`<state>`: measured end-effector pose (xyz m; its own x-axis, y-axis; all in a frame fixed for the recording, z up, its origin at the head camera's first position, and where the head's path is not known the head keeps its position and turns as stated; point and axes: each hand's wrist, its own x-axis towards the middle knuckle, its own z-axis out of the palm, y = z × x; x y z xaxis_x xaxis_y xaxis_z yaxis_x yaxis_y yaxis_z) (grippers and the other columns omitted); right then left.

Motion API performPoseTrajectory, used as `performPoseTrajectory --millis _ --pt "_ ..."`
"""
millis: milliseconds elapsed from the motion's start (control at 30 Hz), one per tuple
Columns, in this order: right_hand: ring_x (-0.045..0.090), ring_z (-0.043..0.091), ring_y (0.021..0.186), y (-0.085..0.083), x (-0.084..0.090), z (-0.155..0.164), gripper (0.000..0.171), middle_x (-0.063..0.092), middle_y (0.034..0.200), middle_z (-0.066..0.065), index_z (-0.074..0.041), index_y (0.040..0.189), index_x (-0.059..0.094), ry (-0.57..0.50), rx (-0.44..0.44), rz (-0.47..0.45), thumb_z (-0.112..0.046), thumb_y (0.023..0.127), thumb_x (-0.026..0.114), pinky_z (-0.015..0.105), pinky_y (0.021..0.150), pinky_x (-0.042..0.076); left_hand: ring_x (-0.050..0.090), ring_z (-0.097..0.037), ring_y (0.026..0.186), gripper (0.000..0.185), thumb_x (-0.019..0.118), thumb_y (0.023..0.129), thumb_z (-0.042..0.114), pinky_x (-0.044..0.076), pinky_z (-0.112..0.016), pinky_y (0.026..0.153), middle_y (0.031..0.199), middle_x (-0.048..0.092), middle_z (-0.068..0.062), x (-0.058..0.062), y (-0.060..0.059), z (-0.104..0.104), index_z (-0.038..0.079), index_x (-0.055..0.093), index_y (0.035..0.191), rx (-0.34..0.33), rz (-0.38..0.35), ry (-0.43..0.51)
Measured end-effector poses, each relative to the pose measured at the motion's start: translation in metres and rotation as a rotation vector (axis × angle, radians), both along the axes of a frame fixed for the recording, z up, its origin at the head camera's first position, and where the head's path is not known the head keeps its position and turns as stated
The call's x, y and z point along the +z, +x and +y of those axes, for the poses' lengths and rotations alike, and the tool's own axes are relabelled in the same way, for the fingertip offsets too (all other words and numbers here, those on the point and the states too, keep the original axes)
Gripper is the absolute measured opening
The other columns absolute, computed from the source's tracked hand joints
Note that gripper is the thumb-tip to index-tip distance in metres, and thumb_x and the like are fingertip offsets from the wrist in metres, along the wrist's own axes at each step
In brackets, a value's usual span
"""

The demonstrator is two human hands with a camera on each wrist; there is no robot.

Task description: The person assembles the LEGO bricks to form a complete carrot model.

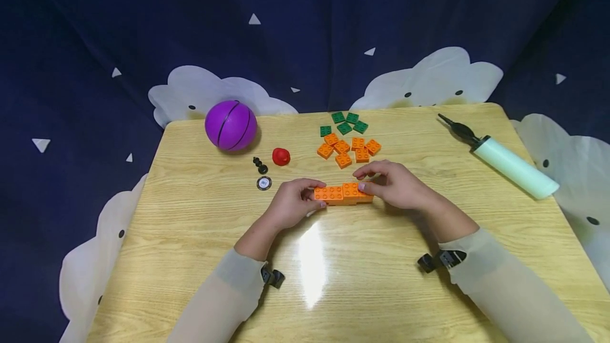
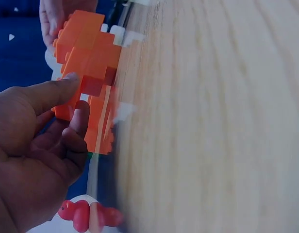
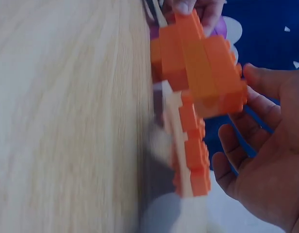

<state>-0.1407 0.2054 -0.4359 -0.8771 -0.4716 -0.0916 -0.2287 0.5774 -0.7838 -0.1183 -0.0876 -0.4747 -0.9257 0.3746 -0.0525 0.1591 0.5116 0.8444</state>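
A long built row of orange toy bricks (image 1: pixel 329 193) is held just above the wooden table, with raised bricks toward its right half. At its left end, my left hand (image 1: pixel 288 205) pinches it between thumb and fingers. My right hand (image 1: pixel 402 187) is at the other end, its thumb against the bricks; in the right wrist view its remaining fingers hang loosely curled, apart from them. Beyond the row lie several loose orange bricks (image 1: pixel 343 160), and behind these several green bricks (image 1: pixel 344 128).
A purple ball (image 1: pixel 231 126) sits at the table's back left. Nearer are a small red toy (image 1: pixel 281 156), a black chess-piece-like object (image 1: pixel 260 165) and a poker chip (image 1: pixel 264 183). A pale green hand pump (image 1: pixel 514 165) lies at the right.
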Motion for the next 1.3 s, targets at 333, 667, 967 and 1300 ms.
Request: performPoseTrajectory --millis 333,667,967,1300 --pt "0.064 0.025 0.102 -0.02 -0.01 0.009 0.03 0.07 0.114 0.006 -0.008 0.128 0.07 0.007 -0.113 0.046 -0.024 0.104 0.066 0.045 0.089 0.053 0.056 -0.013 0.068 0.039 0.086 0.087 0.016 0.047 -0.027 0.06 0.081 0.065 0.003 0.002 0.001 0.001 0.015 0.075 0.124 0.008 0.022 -0.021" --pt "0.058 0.029 0.096 -0.041 -0.023 0.018 0.033 0.066 0.118 0.015 -0.003 0.127 0.067 0.04 -0.189 0.136 -0.01 0.095 0.074 0.043 0.083 0.048 0.057 -0.013 0.066 0.04 0.087 0.086 0.015 0.048 -0.027 0.059 0.079 0.065 0.003 0.003 0.002 0.002 0.015 0.075 0.124 0.025 0.003 -0.02" --pt "0.056 0.033 0.101 -0.057 -0.029 0.021 0.044 0.06 0.125 0.018 -0.002 0.131 0.065 0.115 -0.234 0.183 -0.007 0.09 0.079 0.047 0.088 0.047 0.057 -0.013 0.065 0.04 0.087 0.086 0.015 0.048 -0.027 0.058 0.079 0.065 0.002 0.003 0.002 0.003 0.015 0.075 0.124 0.021 0.01 -0.021" --pt "0.041 0.044 0.139 -0.078 -0.034 0.021 0.054 0.051 0.148 0.021 -0.004 0.139 0.06 0.2 -0.217 0.209 -0.001 0.087 0.075 0.058 0.117 0.028 0.057 -0.013 0.065 0.04 0.088 0.085 0.014 0.047 -0.027 0.058 0.079 0.065 0.001 0.003 0.002 0.004 0.014 0.076 0.123 0.032 -0.002 -0.013"
